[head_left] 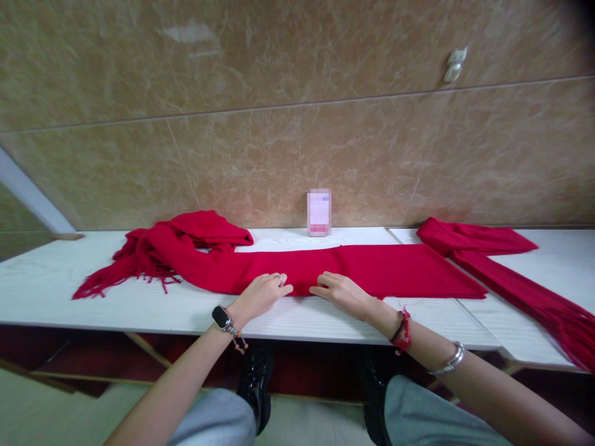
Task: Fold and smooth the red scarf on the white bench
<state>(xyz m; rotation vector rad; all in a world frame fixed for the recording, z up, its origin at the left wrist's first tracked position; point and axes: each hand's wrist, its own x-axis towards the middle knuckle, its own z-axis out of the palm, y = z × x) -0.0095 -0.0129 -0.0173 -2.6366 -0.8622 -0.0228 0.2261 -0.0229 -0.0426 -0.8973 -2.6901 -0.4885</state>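
A long red scarf (390, 269) lies stretched across the white tabletop, its middle part flat in a straight band. Its left part is bunched up and ends in a fringe; toward the right, a length bends back and another runs to the table's front edge. My left hand (264, 295) is closed at the near edge of the band, fingers curled onto the cloth. A short gap to the right, my right hand (343, 296) grips the same edge with bent fingers. Both fingertips are partly hidden against the fabric.
A phone-like upright object (319, 212), blurred out, leans against the brown marbled wall (260, 161) behind the scarf. The white tabletop (195, 316) has a seam on the right. Dark shelves (307, 371) sit underneath. A small white cat-shaped piece (455, 64) is on the wall.
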